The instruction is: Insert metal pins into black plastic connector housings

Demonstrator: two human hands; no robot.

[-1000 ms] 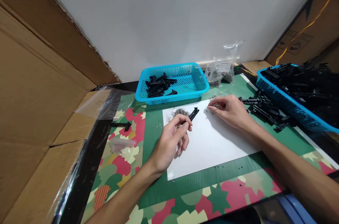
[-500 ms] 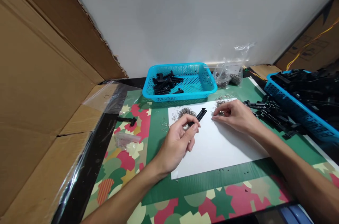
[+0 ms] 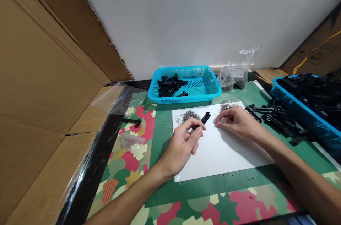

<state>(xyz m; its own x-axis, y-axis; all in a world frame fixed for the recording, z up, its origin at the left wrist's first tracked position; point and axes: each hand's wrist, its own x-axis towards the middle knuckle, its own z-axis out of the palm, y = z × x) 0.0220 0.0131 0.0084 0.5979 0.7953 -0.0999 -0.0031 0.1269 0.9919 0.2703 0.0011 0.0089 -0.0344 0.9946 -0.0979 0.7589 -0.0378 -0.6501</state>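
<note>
White sheet [image 3: 223, 150] | left hand [image 3: 183, 143] pinches black part [image 3: 203, 120] | no legible writing

Colours on the bench

Turquoise basket [image 3: 198, 92] behind the white sheet [image 3: 226, 147]; black clip [image 3: 203, 120] on it; green, red, cream camouflage-patterned mat [image 3: 128, 161] beneath.

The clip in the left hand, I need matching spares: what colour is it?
Black, all over. The head view shows the clip pinched in the left hand.

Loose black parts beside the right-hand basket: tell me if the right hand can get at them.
Probably yes: the loose black parts lie uncovered on the mat just beside the right hand.
</note>
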